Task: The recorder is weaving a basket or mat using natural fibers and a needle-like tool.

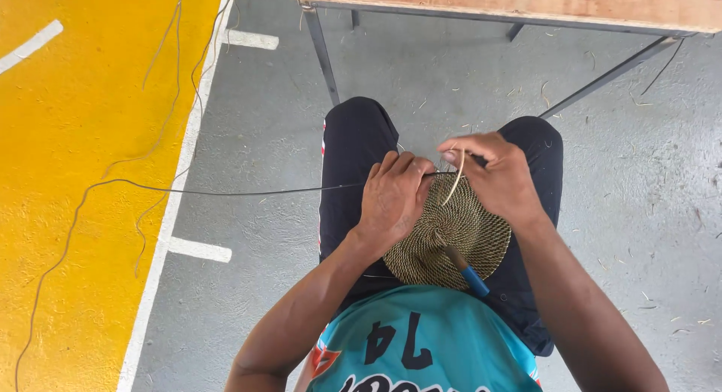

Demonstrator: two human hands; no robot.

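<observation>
Your left hand presses closed on the woven disc in your lap, and your right hand pinches a pale strand at the disc's far rim. The disc is a small flat coil; a long dark fibre trails left, unwoven. A blue-handled tool lies on the disc's near edge.

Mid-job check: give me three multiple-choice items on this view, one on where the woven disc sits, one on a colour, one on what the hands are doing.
1. The woven disc lies:
A on the wooden table
B on the person's lap
C on the floor

2. The floor strip at left is:
A yellow
B red
C green

3. The left hand is:
A hanging free
B flat on the floor
C gripping the disc's edge

Answers: B, it rests over the dark trousers; A, yellow paint beside white lines; C, fingers curl on the rim, while the right hand pinches a pale strand.
</observation>
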